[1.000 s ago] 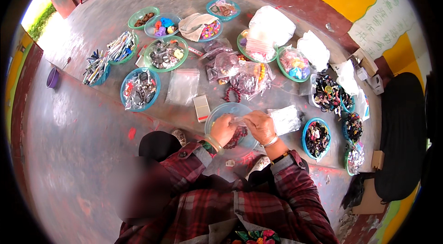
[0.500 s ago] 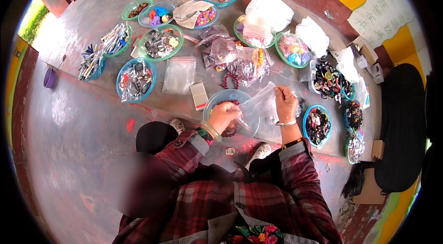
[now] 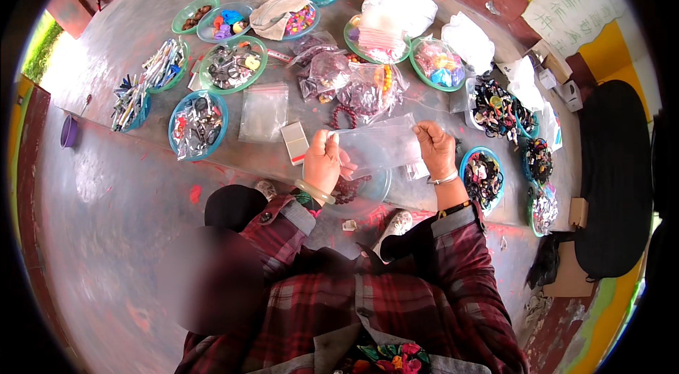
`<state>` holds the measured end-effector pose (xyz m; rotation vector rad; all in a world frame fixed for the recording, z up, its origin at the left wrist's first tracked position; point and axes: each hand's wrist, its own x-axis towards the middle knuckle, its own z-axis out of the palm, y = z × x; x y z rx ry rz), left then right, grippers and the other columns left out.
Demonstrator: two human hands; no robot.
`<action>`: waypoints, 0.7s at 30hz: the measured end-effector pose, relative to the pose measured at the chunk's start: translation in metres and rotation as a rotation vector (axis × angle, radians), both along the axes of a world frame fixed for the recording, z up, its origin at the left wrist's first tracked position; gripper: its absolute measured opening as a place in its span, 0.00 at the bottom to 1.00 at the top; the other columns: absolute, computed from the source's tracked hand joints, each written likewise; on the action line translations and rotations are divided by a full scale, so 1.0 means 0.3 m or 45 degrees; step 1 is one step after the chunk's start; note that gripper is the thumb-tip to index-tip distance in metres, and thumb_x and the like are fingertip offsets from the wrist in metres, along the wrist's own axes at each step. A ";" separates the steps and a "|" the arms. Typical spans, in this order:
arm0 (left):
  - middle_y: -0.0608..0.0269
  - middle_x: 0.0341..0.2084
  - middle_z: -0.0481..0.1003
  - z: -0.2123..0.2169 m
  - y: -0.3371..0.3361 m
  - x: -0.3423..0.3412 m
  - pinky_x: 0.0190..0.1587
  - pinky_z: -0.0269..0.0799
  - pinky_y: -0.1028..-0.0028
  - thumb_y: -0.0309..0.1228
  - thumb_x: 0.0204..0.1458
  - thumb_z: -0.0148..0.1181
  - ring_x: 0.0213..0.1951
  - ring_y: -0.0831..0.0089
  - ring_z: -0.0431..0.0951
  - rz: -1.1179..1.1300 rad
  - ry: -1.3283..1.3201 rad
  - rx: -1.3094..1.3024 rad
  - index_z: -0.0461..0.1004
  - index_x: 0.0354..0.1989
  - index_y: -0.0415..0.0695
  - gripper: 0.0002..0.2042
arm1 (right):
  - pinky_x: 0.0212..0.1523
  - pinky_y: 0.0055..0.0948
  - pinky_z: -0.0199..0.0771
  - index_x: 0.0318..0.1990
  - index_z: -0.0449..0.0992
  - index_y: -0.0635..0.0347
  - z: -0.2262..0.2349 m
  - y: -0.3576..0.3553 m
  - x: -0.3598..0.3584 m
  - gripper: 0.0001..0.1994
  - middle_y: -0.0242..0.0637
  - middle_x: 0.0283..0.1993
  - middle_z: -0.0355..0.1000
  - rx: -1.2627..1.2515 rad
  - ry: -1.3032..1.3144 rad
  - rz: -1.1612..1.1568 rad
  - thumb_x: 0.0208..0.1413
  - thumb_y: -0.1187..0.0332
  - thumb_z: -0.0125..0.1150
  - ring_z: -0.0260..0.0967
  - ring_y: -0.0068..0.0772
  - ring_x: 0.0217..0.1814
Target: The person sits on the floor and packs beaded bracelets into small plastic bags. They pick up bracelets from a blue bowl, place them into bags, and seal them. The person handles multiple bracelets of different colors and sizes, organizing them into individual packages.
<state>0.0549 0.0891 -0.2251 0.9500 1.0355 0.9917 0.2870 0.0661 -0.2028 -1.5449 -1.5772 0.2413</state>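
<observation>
My left hand (image 3: 324,159) and my right hand (image 3: 435,147) hold a clear plastic bag (image 3: 378,145) stretched flat between them, each pinching one end. A pale bangle sits on my left wrist and a thin bracelet on my right. Under the bag lies a blue-rimmed dish (image 3: 368,188) with dark red beads in it. A dark red bead bracelet (image 3: 342,117) lies on the floor just beyond the bag. A small white and red box (image 3: 295,142) rests left of my left hand.
Green and blue dishes (image 3: 231,65) of trinkets, beads and small bags ring the grey floor ahead. An empty clear bag (image 3: 263,112) lies left of centre. More dishes of dark jewellery (image 3: 483,174) sit at my right. A purple cup (image 3: 68,131) stands far left.
Both hands lifted from the blue-rimmed dish and moved apart. The clear bag, first held at the right, is now pulled out flat between them.
</observation>
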 end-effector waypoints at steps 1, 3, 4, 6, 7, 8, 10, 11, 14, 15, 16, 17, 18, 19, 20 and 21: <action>0.60 0.19 0.68 0.003 -0.004 0.005 0.15 0.70 0.79 0.34 0.59 0.40 0.17 0.71 0.75 0.002 0.036 -0.001 0.60 0.35 0.40 0.10 | 0.23 0.20 0.64 0.33 0.73 0.60 0.003 0.001 0.017 0.04 0.35 0.19 0.66 0.015 -0.025 0.017 0.50 0.71 0.59 0.60 0.17 0.21; 0.60 0.20 0.69 0.020 -0.008 0.017 0.16 0.70 0.79 0.36 0.59 0.41 0.18 0.71 0.75 0.006 0.105 0.005 0.60 0.35 0.40 0.11 | 0.26 0.19 0.64 0.33 0.75 0.61 -0.031 0.024 0.083 0.05 0.31 0.20 0.68 -0.114 0.200 -0.110 0.51 0.70 0.58 0.59 0.15 0.23; 0.60 0.21 0.69 0.018 -0.004 0.019 0.17 0.71 0.79 0.37 0.59 0.41 0.20 0.71 0.75 -0.007 -0.002 -0.100 0.60 0.35 0.40 0.12 | 0.26 0.19 0.63 0.33 0.75 0.62 -0.049 0.030 0.161 0.05 0.29 0.21 0.68 -0.121 0.210 -0.146 0.50 0.70 0.58 0.59 0.15 0.23; 0.60 0.26 0.70 -0.013 0.008 -0.006 0.23 0.73 0.76 0.43 0.57 0.44 0.27 0.71 0.76 -0.034 -0.086 -0.227 0.62 0.35 0.42 0.14 | 0.26 0.20 0.62 0.33 0.74 0.63 -0.063 0.063 0.276 0.05 0.24 0.21 0.67 -0.159 0.234 -0.171 0.50 0.71 0.58 0.57 0.15 0.23; 0.60 0.26 0.70 -0.016 0.009 -0.002 0.24 0.73 0.76 0.43 0.57 0.44 0.27 0.71 0.76 -0.052 -0.087 -0.236 0.62 0.35 0.43 0.14 | 0.25 0.20 0.62 0.32 0.74 0.64 -0.097 0.064 0.362 0.06 0.21 0.21 0.66 -0.182 0.233 -0.189 0.50 0.71 0.58 0.56 0.16 0.23; 0.60 0.26 0.70 -0.019 0.010 0.002 0.24 0.73 0.77 0.43 0.57 0.44 0.28 0.71 0.76 -0.068 -0.089 -0.244 0.63 0.35 0.43 0.14 | 0.21 0.19 0.57 0.32 0.75 0.60 -0.132 0.057 0.438 0.07 0.23 0.19 0.65 -0.309 0.290 -0.293 0.52 0.67 0.57 0.56 0.14 0.20; 0.60 0.27 0.70 -0.007 0.002 0.010 0.25 0.72 0.77 0.42 0.58 0.44 0.29 0.72 0.76 -0.107 -0.067 -0.243 0.63 0.36 0.42 0.14 | 0.21 0.22 0.59 0.32 0.75 0.60 -0.198 0.039 0.552 0.08 0.27 0.17 0.65 -0.480 0.141 -0.397 0.51 0.64 0.56 0.57 0.16 0.19; 0.60 0.28 0.70 -0.004 0.000 0.008 0.25 0.72 0.77 0.42 0.58 0.43 0.29 0.72 0.76 -0.126 -0.047 -0.242 0.64 0.35 0.42 0.14 | 0.21 0.23 0.59 0.32 0.75 0.59 -0.240 0.041 0.600 0.09 0.28 0.16 0.64 -0.563 0.069 -0.436 0.50 0.63 0.56 0.58 0.17 0.19; 0.60 0.29 0.71 -0.018 -0.004 0.015 0.26 0.72 0.78 0.41 0.58 0.43 0.30 0.73 0.75 -0.189 0.005 -0.244 0.65 0.35 0.42 0.14 | 0.34 0.38 0.68 0.32 0.75 0.56 -0.372 -0.002 0.690 0.12 0.48 0.31 0.72 -0.586 -0.225 -0.447 0.48 0.58 0.55 0.69 0.52 0.35; 0.60 0.29 0.71 -0.025 -0.002 0.015 0.26 0.71 0.78 0.41 0.58 0.43 0.30 0.73 0.75 -0.202 0.008 -0.243 0.65 0.36 0.42 0.14 | 0.35 0.39 0.68 0.32 0.75 0.56 -0.393 -0.010 0.704 0.12 0.48 0.31 0.72 -0.597 -0.261 -0.454 0.48 0.58 0.55 0.68 0.54 0.36; 0.60 0.29 0.71 -0.032 0.000 0.016 0.26 0.71 0.78 0.41 0.58 0.43 0.30 0.73 0.75 -0.216 0.010 -0.241 0.65 0.36 0.42 0.14 | 0.37 0.41 0.69 0.34 0.75 0.55 -0.408 -0.009 0.724 0.11 0.48 0.34 0.72 -0.651 -0.265 -0.439 0.49 0.59 0.54 0.68 0.53 0.37; 0.60 0.29 0.71 -0.037 0.001 0.010 0.27 0.71 0.78 0.41 0.58 0.43 0.30 0.73 0.75 -0.218 0.023 -0.240 0.65 0.36 0.42 0.13 | 0.37 0.42 0.69 0.35 0.75 0.55 -0.409 0.001 0.709 0.12 0.48 0.35 0.72 -0.712 -0.358 -0.500 0.49 0.58 0.53 0.69 0.53 0.37; 0.61 0.29 0.71 -0.037 0.002 0.003 0.27 0.70 0.79 0.40 0.58 0.44 0.30 0.74 0.75 -0.219 0.023 -0.246 0.65 0.36 0.42 0.13 | 0.38 0.42 0.69 0.35 0.75 0.54 -0.402 0.008 0.684 0.12 0.47 0.35 0.72 -0.770 -0.452 -0.561 0.49 0.58 0.52 0.69 0.53 0.38; 0.61 0.29 0.71 -0.041 0.001 0.001 0.27 0.70 0.79 0.40 0.58 0.44 0.30 0.74 0.75 -0.211 0.033 -0.261 0.65 0.36 0.42 0.13 | 0.38 0.43 0.69 0.36 0.75 0.54 -0.396 0.020 0.655 0.13 0.47 0.36 0.72 -0.827 -0.547 -0.620 0.50 0.57 0.51 0.69 0.52 0.38; 0.61 0.28 0.71 -0.043 -0.002 0.007 0.27 0.70 0.79 0.40 0.58 0.44 0.30 0.74 0.75 -0.210 0.036 -0.275 0.65 0.36 0.41 0.13 | 0.38 0.43 0.69 0.36 0.75 0.54 -0.406 0.024 0.653 0.13 0.46 0.37 0.72 -0.747 -0.596 -0.722 0.50 0.57 0.50 0.69 0.52 0.38; 0.61 0.28 0.71 -0.045 -0.004 0.010 0.28 0.70 0.79 0.39 0.58 0.44 0.30 0.74 0.75 -0.207 0.039 -0.289 0.65 0.36 0.41 0.13 | 0.39 0.44 0.69 0.36 0.75 0.53 -0.418 0.033 0.647 0.14 0.46 0.38 0.72 -0.666 -0.644 -0.820 0.51 0.56 0.48 0.70 0.51 0.39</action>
